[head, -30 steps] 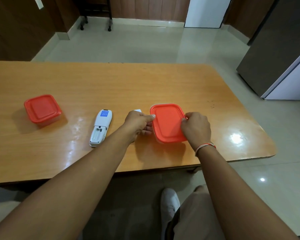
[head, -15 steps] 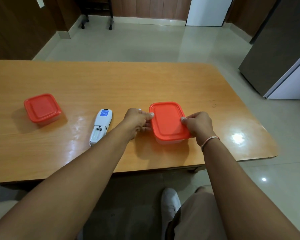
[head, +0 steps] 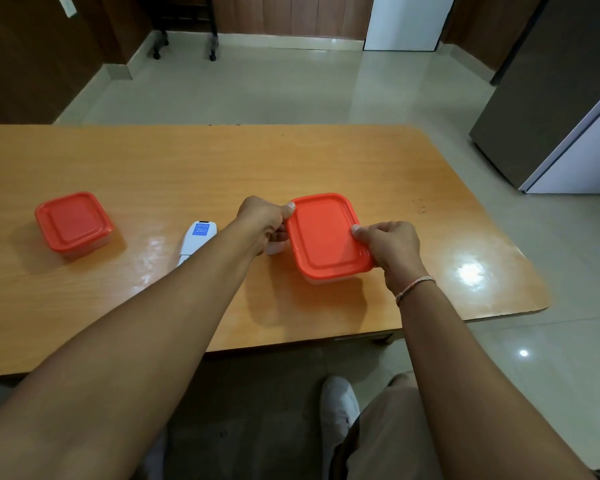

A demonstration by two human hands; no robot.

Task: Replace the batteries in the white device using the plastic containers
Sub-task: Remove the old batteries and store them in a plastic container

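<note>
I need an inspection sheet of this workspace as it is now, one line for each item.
Surface: glossy wooden table, with light glare.
Job's things: red-lidded container held at both sides; second red-lidded container at left, closed; white device between them, partly hidden by the left arm.
Clutter: nothing seen.
Hands: left hand grips the container's left edge; right hand grips its right edge, thumb on lid.
Cables: nothing seen.
Surroundings: tiled floor, grey cabinet at right.
</note>
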